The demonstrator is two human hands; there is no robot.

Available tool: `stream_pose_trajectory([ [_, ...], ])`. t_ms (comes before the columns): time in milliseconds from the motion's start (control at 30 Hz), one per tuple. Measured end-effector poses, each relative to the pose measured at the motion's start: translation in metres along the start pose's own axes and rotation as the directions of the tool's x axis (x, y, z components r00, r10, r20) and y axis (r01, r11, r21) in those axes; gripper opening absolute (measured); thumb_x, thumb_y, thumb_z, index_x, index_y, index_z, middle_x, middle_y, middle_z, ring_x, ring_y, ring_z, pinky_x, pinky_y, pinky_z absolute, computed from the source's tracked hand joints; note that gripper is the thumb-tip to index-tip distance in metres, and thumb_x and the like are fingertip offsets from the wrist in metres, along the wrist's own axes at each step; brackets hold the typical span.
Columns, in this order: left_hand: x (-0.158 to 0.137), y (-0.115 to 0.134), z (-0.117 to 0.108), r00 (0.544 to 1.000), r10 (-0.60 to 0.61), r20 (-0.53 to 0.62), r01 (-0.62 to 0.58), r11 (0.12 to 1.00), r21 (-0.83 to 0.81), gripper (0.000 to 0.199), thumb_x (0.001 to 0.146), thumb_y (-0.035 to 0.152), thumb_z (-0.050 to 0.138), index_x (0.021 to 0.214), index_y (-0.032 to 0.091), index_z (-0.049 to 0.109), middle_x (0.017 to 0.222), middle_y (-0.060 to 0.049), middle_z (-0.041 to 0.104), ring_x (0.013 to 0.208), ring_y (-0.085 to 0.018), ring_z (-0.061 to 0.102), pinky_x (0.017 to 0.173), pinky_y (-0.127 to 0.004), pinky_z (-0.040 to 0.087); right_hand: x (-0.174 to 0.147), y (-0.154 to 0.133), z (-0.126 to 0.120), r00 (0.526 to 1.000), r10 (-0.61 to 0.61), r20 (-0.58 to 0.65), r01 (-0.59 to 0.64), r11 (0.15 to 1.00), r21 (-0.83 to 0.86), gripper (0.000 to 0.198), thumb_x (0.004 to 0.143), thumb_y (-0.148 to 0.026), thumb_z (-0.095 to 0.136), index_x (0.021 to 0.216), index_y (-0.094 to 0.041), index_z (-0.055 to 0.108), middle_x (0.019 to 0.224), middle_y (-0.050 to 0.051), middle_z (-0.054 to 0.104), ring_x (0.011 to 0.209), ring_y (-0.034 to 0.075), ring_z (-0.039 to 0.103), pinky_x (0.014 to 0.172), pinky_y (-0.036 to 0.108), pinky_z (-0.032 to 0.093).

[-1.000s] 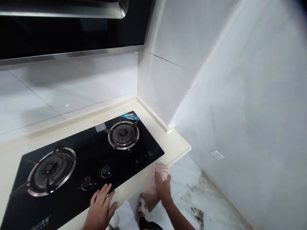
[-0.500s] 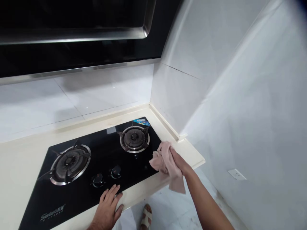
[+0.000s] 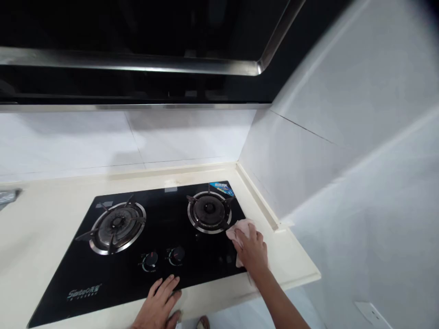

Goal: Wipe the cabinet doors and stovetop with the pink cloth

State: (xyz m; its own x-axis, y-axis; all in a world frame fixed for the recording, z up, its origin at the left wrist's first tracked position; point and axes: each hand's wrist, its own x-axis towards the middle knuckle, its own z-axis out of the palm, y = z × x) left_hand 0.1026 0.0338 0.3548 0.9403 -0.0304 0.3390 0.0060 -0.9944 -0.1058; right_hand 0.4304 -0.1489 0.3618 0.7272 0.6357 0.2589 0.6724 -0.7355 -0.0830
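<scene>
My right hand (image 3: 253, 250) presses a pale pink cloth (image 3: 242, 225) onto the right edge of a black glass gas stove (image 3: 164, 205), just beside the right burner (image 3: 209, 212). Part of the cloth is hidden under my palm and wrist. At the stove's front edge, my left hand (image 3: 159, 302) lies flat with its fingers stretched out, holding nothing. Its fingertips rest on the glass below the two control knobs (image 3: 177, 256). Farther left is the second burner (image 3: 117, 227), with its dark pan supports.
A cream countertop (image 3: 288, 260) surrounds the stove, with a raised lip along the walls. Above hangs a black range hood (image 3: 137, 87) with a metal edge. A tiled wall (image 3: 305, 160) bounds the right side. Low on it is a wall socket (image 3: 372, 315). A foot (image 3: 203, 322) shows below.
My right hand has gone from holding the cloth bunched and hanging over the counter edge to pressing it down beside the right burner. My left hand stays near the front edge. The view has shifted.
</scene>
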Motion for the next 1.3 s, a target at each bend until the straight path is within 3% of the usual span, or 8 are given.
stream_pose_trajectory([
  [200, -0.004, 0.0, 0.001, 1.0, -0.003, 0.021, 0.003, 1.0, -0.02, 0.042, 0.084, 0.031, 0.064, 0.126, 0.027, 0.061, 0.144, -0.004, 0.056, 0.136, -0.024, 0.046, 0.116, -0.039, 0.023, 0.125, 0.016, 0.017, 0.989, -0.017, 0.146, 0.013, 1.0, 0.028, 0.041, 0.097, -0.034, 0.042, 0.134, -0.038, 0.059, 0.154, 0.008, 0.032, 0.127, 0.033, 0.037, 0.092, 0.053, 0.045],
  [300, -0.007, 0.002, 0.003, 0.999, -0.021, 0.047, 0.024, 0.999, -0.045, 0.042, 0.085, 0.03, 0.064, 0.127, 0.027, 0.061, 0.146, -0.005, 0.054, 0.137, -0.025, 0.045, 0.116, -0.039, 0.026, 0.158, 0.019, 0.022, 0.982, -0.023, 0.186, 0.015, 0.999, 0.043, 0.041, 0.097, -0.036, 0.041, 0.133, -0.036, 0.061, 0.156, 0.007, 0.031, 0.131, 0.033, 0.035, 0.094, 0.053, 0.045],
  [400, -0.008, 0.003, 0.003, 0.998, -0.04, 0.051, 0.043, 0.996, -0.072, 0.042, 0.085, 0.028, 0.064, 0.126, 0.026, 0.061, 0.146, -0.005, 0.055, 0.137, -0.025, 0.045, 0.117, -0.04, 0.025, 0.138, 0.024, 0.021, 0.977, -0.031, 0.209, 0.021, 0.999, 0.047, 0.042, 0.098, -0.04, 0.04, 0.136, -0.037, 0.058, 0.158, 0.005, 0.029, 0.135, 0.032, 0.033, 0.097, 0.053, 0.045],
  [533, -0.006, 0.007, -0.002, 0.994, -0.059, 0.091, 0.069, 0.992, -0.102, 0.044, 0.085, 0.028, 0.064, 0.129, 0.026, 0.059, 0.147, -0.006, 0.053, 0.139, -0.025, 0.043, 0.117, -0.041, 0.022, 0.047, 0.023, 0.012, 0.993, -0.089, 0.078, 0.092, 0.995, -0.033, 0.042, 0.098, -0.037, 0.037, 0.133, -0.031, 0.061, 0.154, 0.009, 0.035, 0.129, 0.034, 0.039, 0.091, 0.051, 0.046],
  [733, -0.001, 0.015, -0.009, 0.981, -0.122, 0.152, 0.147, 0.974, -0.17, 0.041, 0.087, 0.035, 0.064, 0.126, 0.024, 0.059, 0.145, -0.006, 0.056, 0.136, -0.026, 0.045, 0.116, -0.043, 0.023, -0.051, -0.029, -0.003, 0.935, -0.355, 0.02, 0.355, 0.935, 0.007, 0.038, 0.09, -0.033, 0.052, 0.125, -0.034, 0.066, 0.147, 0.009, 0.043, 0.115, 0.035, 0.048, 0.083, 0.048, 0.047],
  [967, -0.005, 0.022, -0.007, 0.969, -0.15, 0.195, 0.192, 0.956, -0.221, 0.042, 0.091, 0.046, 0.058, 0.126, 0.023, 0.058, 0.148, -0.007, 0.052, 0.14, -0.027, 0.041, 0.117, -0.047, 0.022, -0.014, -0.111, -0.006, 0.778, -0.625, 0.058, 0.604, 0.771, 0.202, 0.037, 0.095, -0.02, 0.046, 0.124, -0.035, 0.064, 0.149, 0.003, 0.044, 0.12, 0.027, 0.05, 0.087, 0.04, 0.046],
  [1167, -0.004, 0.024, -0.008, 0.965, -0.152, 0.213, 0.201, 0.952, -0.232, 0.041, 0.091, 0.044, 0.058, 0.126, 0.021, 0.058, 0.149, -0.009, 0.051, 0.14, -0.028, 0.04, 0.117, -0.048, 0.021, 0.012, -0.15, -0.002, 0.809, -0.585, 0.066, 0.552, 0.793, 0.257, 0.04, 0.095, -0.012, 0.04, 0.12, -0.029, 0.067, 0.141, 0.005, 0.052, 0.116, 0.024, 0.055, 0.092, 0.037, 0.046],
  [1300, -0.002, 0.024, -0.013, 0.965, -0.149, 0.216, 0.2, 0.95, -0.24, 0.042, 0.092, 0.046, 0.056, 0.126, 0.021, 0.057, 0.148, -0.009, 0.052, 0.14, -0.027, 0.04, 0.118, -0.046, 0.02, 0.025, -0.173, -0.003, 0.8, -0.57, 0.189, 0.506, 0.81, 0.297, 0.042, 0.095, -0.011, 0.035, 0.116, -0.026, 0.069, 0.131, 0.006, 0.058, 0.11, 0.022, 0.059, 0.089, 0.033, 0.047],
])
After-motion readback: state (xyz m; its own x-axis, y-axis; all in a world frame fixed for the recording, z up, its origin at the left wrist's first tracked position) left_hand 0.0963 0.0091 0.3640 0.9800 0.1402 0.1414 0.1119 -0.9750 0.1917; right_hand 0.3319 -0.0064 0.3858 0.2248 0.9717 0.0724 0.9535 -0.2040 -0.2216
